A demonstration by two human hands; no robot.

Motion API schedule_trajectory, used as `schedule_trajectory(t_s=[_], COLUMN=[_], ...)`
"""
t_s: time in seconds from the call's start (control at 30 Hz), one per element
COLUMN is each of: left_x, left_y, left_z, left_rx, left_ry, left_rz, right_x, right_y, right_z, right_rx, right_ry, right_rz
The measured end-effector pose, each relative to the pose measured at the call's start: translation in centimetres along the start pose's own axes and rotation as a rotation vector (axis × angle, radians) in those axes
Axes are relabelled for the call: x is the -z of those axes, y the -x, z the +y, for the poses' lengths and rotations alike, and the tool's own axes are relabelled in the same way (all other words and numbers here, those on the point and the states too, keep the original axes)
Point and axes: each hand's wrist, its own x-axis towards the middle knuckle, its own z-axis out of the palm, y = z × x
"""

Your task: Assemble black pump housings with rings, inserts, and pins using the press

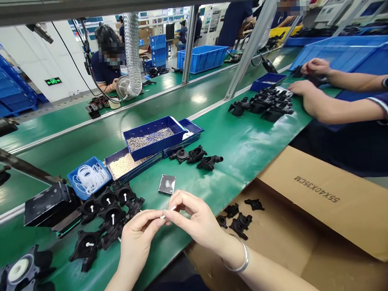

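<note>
My left hand (138, 236) and my right hand (195, 218) meet above the green bench, fingertips pinched around a small white pin (168, 212). The right wrist wears a silver bangle. Just beyond the fingers lies a small dark square block (167, 184) with a pale patch on top. To the left, several black plastic housings (112, 215) stand close together, some with a white pin upright in the middle. Three more black parts (196, 154) lie past the block.
Blue bins hold metal pins (150, 140), small cream pieces (127, 164) and white rings (90, 178). An open cardboard box (331, 199) is below the bench edge at right. Another person's hands (307, 87) work beside black parts (269, 103). Metal posts rise behind.
</note>
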Motion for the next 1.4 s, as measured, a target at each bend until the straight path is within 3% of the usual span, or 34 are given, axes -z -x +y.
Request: schedule_trajectory(t_s=[0.27,0.4,0.47,0.53,0.63,0.7,0.77,0.83,0.93,1.0,1.1,1.17,1.27,1.4], left_x=[0.4,0.4,0.2,0.1,-0.2,-0.5,-0.9,-1.3,-1.5,-1.4,-0.9,-0.6,-0.6,-1.2], left_y=[0.2,0.2,0.1,-0.1,-0.6,-1.1,-1.5,-1.7,-1.7,-1.7,-1.7,-2.0,-2.8,-4.1], left_z=[-0.8,-1.1,-1.1,-1.1,-1.1,-1.0,-0.9,-0.9,-1.4,-1.9,-2.5,-2.6,-2.5,-1.9], left_rx=[-0.255,-0.275,-0.242,-0.255,-0.416,-0.521,-0.552,-0.509,-0.389,-0.327,-0.271,-0.257,-0.308,-0.446], left_ry=[-0.210,-0.253,-0.239,-0.243,-0.305,-0.354,-0.382,-0.382,-0.403,-0.452,-0.526,-0.572,-0.684,-0.778], left_rz=[0.100,0.126,0.130,0.125,0.082,0.025,-0.013,-0.026,-0.035,-0.046,-0.061,-0.052,-0.004,0.037], right_x=[-0.1,-0.4,-0.5,-0.5,-0.1,0.5,1.6,3.1,5.5,6.8,7.8,7.8,6.8,4.0], right_y=[0.1,0.3,0.5,0.6,0.7,0.1,-1.4,-3.9,-8.6,-11.3,-13.4,-13.3,-10.9,-5.8], right_z=[-0.8,-0.1,0.4,1.1,2.2,2.9,3.6,4.4,6.2,7.7,9.2,8.8,6.0,1.2], right_rx=[0.175,0.256,0.141,-0.074,-0.356,-0.428,-0.404,-0.303,-0.201,-0.234,-0.285,-0.298,-0.305,-0.338], right_ry=[0.088,0.079,-0.021,-0.205,-0.487,-0.585,-0.613,-0.577,-0.469,-0.429,-0.417,-0.410,-0.422,-0.566], right_rz=[0.008,0.015,0.024,-0.015,-0.146,-0.237,-0.262,-0.126,0.209,0.276,0.251,0.232,0.162,-0.081])
